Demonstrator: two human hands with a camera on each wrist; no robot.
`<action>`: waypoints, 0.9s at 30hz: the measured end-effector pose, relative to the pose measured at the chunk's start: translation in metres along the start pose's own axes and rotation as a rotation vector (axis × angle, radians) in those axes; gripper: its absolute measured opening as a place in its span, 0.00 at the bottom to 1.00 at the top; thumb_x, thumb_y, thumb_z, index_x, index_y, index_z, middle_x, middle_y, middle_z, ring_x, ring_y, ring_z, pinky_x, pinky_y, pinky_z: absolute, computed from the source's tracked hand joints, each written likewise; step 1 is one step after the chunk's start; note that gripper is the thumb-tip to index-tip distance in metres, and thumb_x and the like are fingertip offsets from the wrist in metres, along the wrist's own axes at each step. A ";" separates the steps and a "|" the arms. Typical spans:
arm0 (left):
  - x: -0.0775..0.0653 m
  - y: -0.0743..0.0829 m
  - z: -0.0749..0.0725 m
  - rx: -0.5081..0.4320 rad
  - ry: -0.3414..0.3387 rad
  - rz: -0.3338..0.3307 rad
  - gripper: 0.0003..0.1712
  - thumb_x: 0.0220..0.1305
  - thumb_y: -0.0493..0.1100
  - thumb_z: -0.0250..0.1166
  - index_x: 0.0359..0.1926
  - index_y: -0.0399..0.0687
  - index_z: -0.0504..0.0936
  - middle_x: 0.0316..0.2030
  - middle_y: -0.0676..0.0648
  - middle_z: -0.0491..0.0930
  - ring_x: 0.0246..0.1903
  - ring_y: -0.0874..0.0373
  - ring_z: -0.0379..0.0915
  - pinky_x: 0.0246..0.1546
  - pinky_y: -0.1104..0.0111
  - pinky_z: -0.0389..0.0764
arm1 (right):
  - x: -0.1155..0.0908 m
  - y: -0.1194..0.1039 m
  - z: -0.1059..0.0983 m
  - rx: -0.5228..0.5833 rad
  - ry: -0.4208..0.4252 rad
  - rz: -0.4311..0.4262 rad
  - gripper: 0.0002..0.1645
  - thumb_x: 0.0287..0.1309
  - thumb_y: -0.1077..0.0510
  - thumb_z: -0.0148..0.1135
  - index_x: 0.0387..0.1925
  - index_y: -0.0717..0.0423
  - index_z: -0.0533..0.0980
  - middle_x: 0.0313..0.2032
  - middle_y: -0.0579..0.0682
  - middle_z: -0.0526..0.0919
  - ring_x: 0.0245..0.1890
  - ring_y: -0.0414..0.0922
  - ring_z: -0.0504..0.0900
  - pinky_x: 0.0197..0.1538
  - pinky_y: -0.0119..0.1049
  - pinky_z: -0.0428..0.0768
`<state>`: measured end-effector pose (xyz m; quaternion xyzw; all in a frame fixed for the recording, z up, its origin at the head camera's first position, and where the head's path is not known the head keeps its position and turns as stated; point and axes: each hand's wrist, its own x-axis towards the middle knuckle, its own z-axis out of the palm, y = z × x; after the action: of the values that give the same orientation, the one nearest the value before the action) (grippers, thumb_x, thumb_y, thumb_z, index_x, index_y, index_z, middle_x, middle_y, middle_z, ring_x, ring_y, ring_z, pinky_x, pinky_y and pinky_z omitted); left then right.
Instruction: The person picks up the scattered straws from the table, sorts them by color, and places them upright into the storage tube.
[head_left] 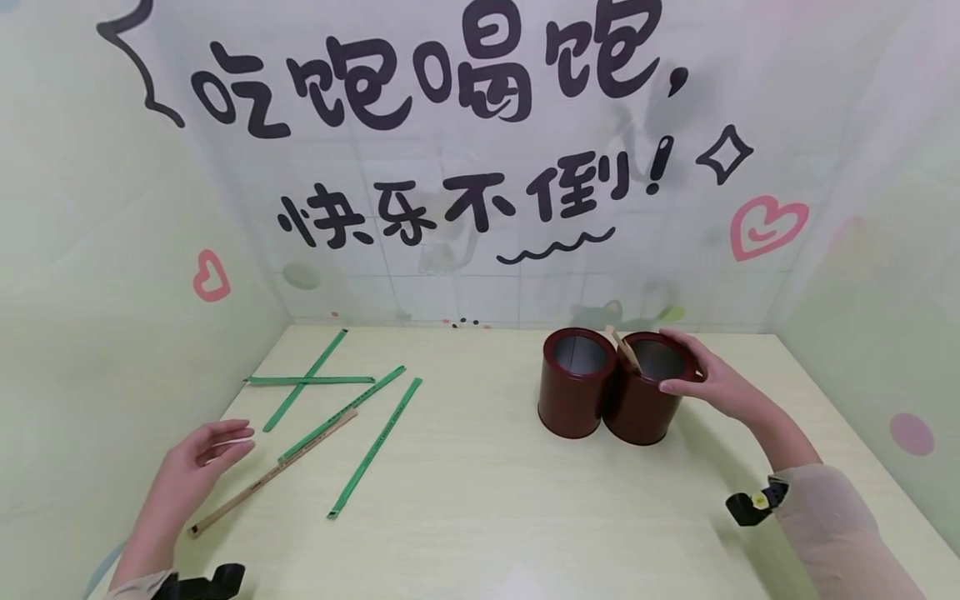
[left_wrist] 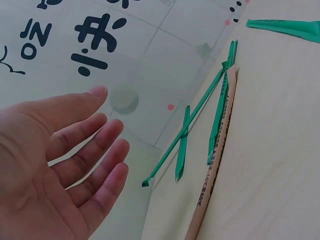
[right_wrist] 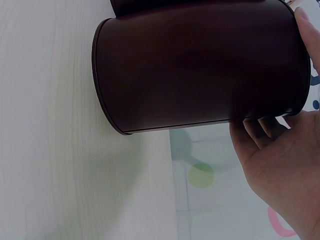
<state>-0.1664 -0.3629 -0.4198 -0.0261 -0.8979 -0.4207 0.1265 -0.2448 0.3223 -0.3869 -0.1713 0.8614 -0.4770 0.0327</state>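
Observation:
Two dark red-brown cylindrical holders stand side by side, touching, toward the back right. My right hand (head_left: 723,387) grips the upper part of the right holder (head_left: 641,412), thumb at the near rim and fingers at the far side. In the right wrist view the fingers lie against that holder's wall (right_wrist: 200,65). A light brown stick (head_left: 626,350) leans out of it at its left rim. The left holder (head_left: 570,404) is untouched. My left hand (head_left: 202,462), loosely bent and holding nothing, hovers beside several thin green-wrapped sticks (head_left: 375,450) and one brown-wrapped stick (head_left: 273,472).
Two green sticks cross (head_left: 307,380) at the back left of the pale wooden table (head_left: 480,500). A printed sheet (head_left: 465,292) with large black characters rises behind the table's back edge, with pale side walls (head_left: 885,333) left and right.

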 end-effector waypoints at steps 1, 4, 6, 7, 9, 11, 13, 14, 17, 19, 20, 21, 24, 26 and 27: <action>-0.003 -0.004 -0.001 0.002 -0.011 -0.029 0.20 0.70 0.44 0.63 0.57 0.37 0.75 0.42 0.83 0.73 0.41 0.90 0.70 0.40 0.92 0.72 | 0.000 0.000 0.000 0.001 -0.001 0.001 0.46 0.64 0.60 0.63 0.76 0.56 0.49 0.68 0.63 0.60 0.52 0.29 0.70 0.49 0.23 0.78; -0.012 -0.014 -0.005 0.013 -0.045 -0.116 0.25 0.70 0.48 0.63 0.59 0.35 0.74 0.40 0.84 0.72 0.40 0.91 0.68 0.38 0.91 0.71 | 0.000 0.000 0.000 0.006 -0.002 0.000 0.46 0.64 0.60 0.63 0.76 0.56 0.49 0.68 0.63 0.61 0.52 0.29 0.70 0.49 0.23 0.78; -0.017 -0.019 -0.007 0.029 -0.065 -0.171 0.29 0.71 0.50 0.63 0.61 0.33 0.72 0.39 0.84 0.71 0.39 0.92 0.67 0.37 0.91 0.70 | 0.000 0.000 0.000 0.010 -0.002 0.000 0.46 0.64 0.60 0.63 0.76 0.56 0.49 0.68 0.63 0.61 0.52 0.29 0.70 0.49 0.23 0.78; -0.019 -0.021 -0.009 0.041 -0.080 -0.197 0.31 0.71 0.52 0.62 0.63 0.33 0.71 0.39 0.85 0.71 0.39 0.93 0.66 0.37 0.90 0.70 | 0.000 0.000 0.000 0.011 -0.002 0.000 0.47 0.64 0.60 0.63 0.76 0.57 0.49 0.68 0.63 0.61 0.52 0.29 0.70 0.49 0.24 0.78; -0.022 -0.024 -0.011 0.061 -0.118 -0.249 0.35 0.71 0.54 0.61 0.65 0.31 0.68 0.37 0.85 0.69 0.38 0.93 0.64 0.36 0.90 0.69 | 0.000 0.000 0.000 0.014 -0.003 -0.001 0.47 0.64 0.60 0.63 0.76 0.57 0.49 0.68 0.62 0.61 0.52 0.29 0.71 0.49 0.24 0.78; -0.024 -0.027 -0.013 0.074 -0.153 -0.286 0.37 0.71 0.55 0.60 0.66 0.28 0.66 0.36 0.85 0.68 0.37 0.94 0.63 0.35 0.89 0.70 | 0.000 0.000 0.000 0.019 -0.005 -0.002 0.47 0.64 0.60 0.63 0.76 0.57 0.49 0.68 0.62 0.61 0.52 0.29 0.71 0.49 0.24 0.78; -0.025 -0.031 -0.014 0.071 -0.176 -0.315 0.38 0.72 0.54 0.60 0.67 0.26 0.64 0.36 0.84 0.68 0.37 0.93 0.63 0.35 0.88 0.71 | 0.000 0.000 0.000 0.019 -0.006 -0.003 0.47 0.64 0.61 0.63 0.76 0.57 0.48 0.68 0.62 0.60 0.52 0.29 0.71 0.49 0.23 0.78; -0.026 -0.034 -0.014 0.066 -0.185 -0.330 0.39 0.72 0.55 0.60 0.67 0.25 0.64 0.36 0.83 0.69 0.36 0.93 0.63 0.35 0.88 0.71 | 0.000 0.000 0.000 0.019 -0.006 -0.003 0.47 0.65 0.61 0.63 0.76 0.57 0.48 0.68 0.62 0.60 0.52 0.29 0.71 0.49 0.23 0.78; -0.029 -0.039 -0.014 0.068 -0.180 -0.354 0.40 0.71 0.54 0.61 0.67 0.24 0.63 0.40 0.71 0.79 0.35 0.91 0.64 0.35 0.86 0.74 | 0.000 0.000 0.000 0.014 -0.008 -0.001 0.47 0.65 0.60 0.63 0.76 0.57 0.48 0.68 0.63 0.60 0.52 0.30 0.70 0.49 0.24 0.78; -0.031 -0.042 -0.014 0.086 -0.181 -0.364 0.40 0.70 0.54 0.62 0.67 0.24 0.63 0.44 0.55 0.84 0.35 0.92 0.64 0.35 0.85 0.76 | -0.001 0.000 0.000 0.013 -0.009 0.001 0.47 0.65 0.60 0.63 0.77 0.56 0.48 0.68 0.63 0.60 0.52 0.30 0.70 0.49 0.24 0.78; -0.033 -0.042 -0.014 0.105 -0.183 -0.365 0.41 0.70 0.54 0.63 0.66 0.24 0.64 0.48 0.46 0.85 0.34 0.92 0.63 0.35 0.84 0.77 | -0.001 0.000 0.000 0.014 -0.009 0.001 0.47 0.65 0.60 0.63 0.77 0.56 0.48 0.68 0.63 0.60 0.53 0.30 0.70 0.49 0.24 0.79; -0.034 -0.043 -0.013 0.128 -0.184 -0.365 0.41 0.69 0.54 0.64 0.66 0.24 0.65 0.50 0.38 0.83 0.34 0.92 0.62 0.34 0.83 0.77 | -0.001 0.000 0.000 0.014 -0.008 0.002 0.46 0.65 0.60 0.63 0.77 0.56 0.48 0.68 0.63 0.60 0.53 0.30 0.70 0.49 0.24 0.79; -0.035 -0.043 -0.013 0.205 -0.199 -0.365 0.41 0.67 0.55 0.66 0.65 0.25 0.67 0.55 0.28 0.77 0.32 0.90 0.59 0.34 0.82 0.75 | -0.001 0.000 0.000 0.013 -0.005 0.000 0.46 0.65 0.60 0.62 0.77 0.55 0.48 0.68 0.63 0.60 0.53 0.30 0.70 0.49 0.23 0.78; -0.036 -0.043 -0.012 0.235 -0.210 -0.370 0.40 0.66 0.54 0.67 0.63 0.25 0.68 0.53 0.29 0.78 0.31 0.88 0.60 0.33 0.81 0.75 | -0.001 0.000 0.001 0.011 -0.003 -0.001 0.46 0.65 0.60 0.63 0.77 0.55 0.48 0.68 0.63 0.60 0.53 0.30 0.70 0.49 0.23 0.78; -0.035 -0.043 -0.012 0.246 -0.215 -0.374 0.39 0.65 0.53 0.68 0.62 0.24 0.69 0.51 0.30 0.79 0.30 0.87 0.61 0.32 0.80 0.75 | -0.001 0.000 0.001 0.010 -0.003 -0.001 0.46 0.65 0.60 0.63 0.77 0.55 0.49 0.68 0.63 0.60 0.53 0.30 0.70 0.49 0.23 0.78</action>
<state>-0.1363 -0.3976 -0.4533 0.1114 -0.9400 -0.3190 -0.0476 -0.2435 0.3221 -0.3875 -0.1724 0.8588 -0.4812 0.0346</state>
